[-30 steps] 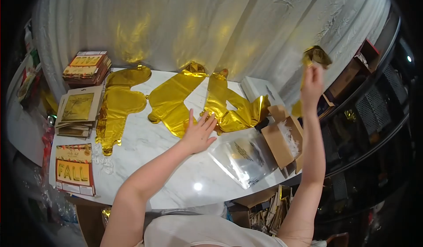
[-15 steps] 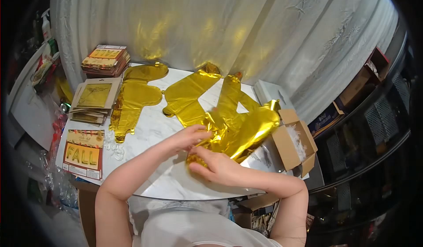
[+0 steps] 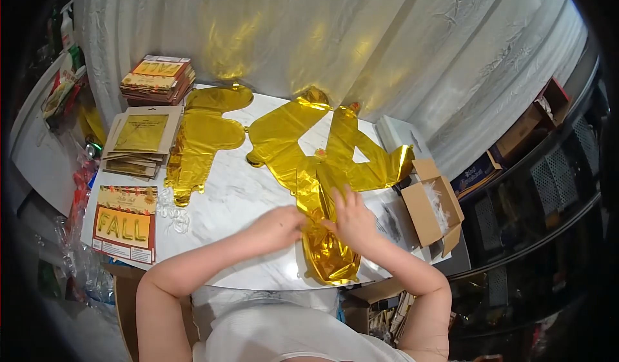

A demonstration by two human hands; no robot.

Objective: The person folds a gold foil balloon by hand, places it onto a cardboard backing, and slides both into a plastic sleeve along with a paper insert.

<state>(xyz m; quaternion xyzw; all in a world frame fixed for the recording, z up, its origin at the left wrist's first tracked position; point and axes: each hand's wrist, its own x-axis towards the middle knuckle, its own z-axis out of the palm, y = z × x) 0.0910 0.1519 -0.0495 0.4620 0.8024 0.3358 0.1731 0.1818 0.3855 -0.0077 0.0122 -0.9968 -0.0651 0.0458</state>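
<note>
Flat gold foil letter balloons lie across the white marbled table. An F-shaped balloon (image 3: pixel 206 130) is at the left, an A-shaped balloon (image 3: pixel 284 130) beside it, and an L-shaped balloon (image 3: pixel 348 136) farther right. A crinkled foil letter balloon (image 3: pixel 329 259) stretches toward the table's front edge, partly under my hands. My left hand (image 3: pixel 280 226) is at its left edge, fingers closed on the foil and their tips partly hidden. My right hand (image 3: pixel 354 220) rests on its right side, fingers stretched out and thumb pointing left.
At the left are stacked packages (image 3: pixel 155 81), card sleeves with windows (image 3: pixel 138 136) and a FALL package (image 3: pixel 126 223). White string (image 3: pixel 174 212) lies beside them. On the right stands an open cardboard box (image 3: pixel 429 204) with white contents. A pale curtain (image 3: pixel 290 33) hangs behind.
The nearest foil balloon has swung from the right to lie straight toward the table's front edge. My right hand has moved up and right; my left hand has lowered slightly.
</note>
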